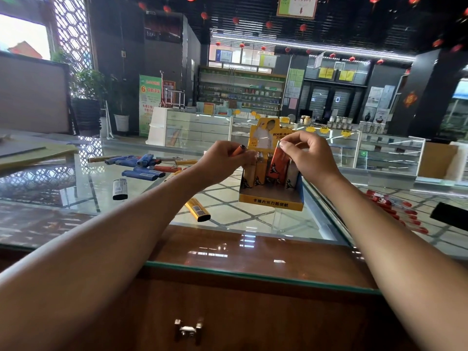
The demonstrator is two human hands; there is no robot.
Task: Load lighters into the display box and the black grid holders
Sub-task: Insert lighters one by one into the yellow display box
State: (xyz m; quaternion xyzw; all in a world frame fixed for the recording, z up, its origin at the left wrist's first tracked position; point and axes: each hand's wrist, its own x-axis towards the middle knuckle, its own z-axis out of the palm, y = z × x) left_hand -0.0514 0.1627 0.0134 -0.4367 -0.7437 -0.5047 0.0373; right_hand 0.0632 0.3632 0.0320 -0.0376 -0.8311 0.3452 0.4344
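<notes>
Head view: right hand (306,155) pinches a tilted lighter (278,165) into the twelve-o'clock box (271,202) — left hand (222,162) grips another lighter (238,150); tilt could topple neighbours (260,171).

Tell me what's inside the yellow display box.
A row of upright lighters stands in the display box; the right hand pinches a tilted orange lighter among them. Anything behind the row is hidden.

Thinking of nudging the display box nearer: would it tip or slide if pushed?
The display box probably slides easily: card base on smooth glass counter. Likely top-heavy, with upright lighters and tall back card; push low.
</notes>
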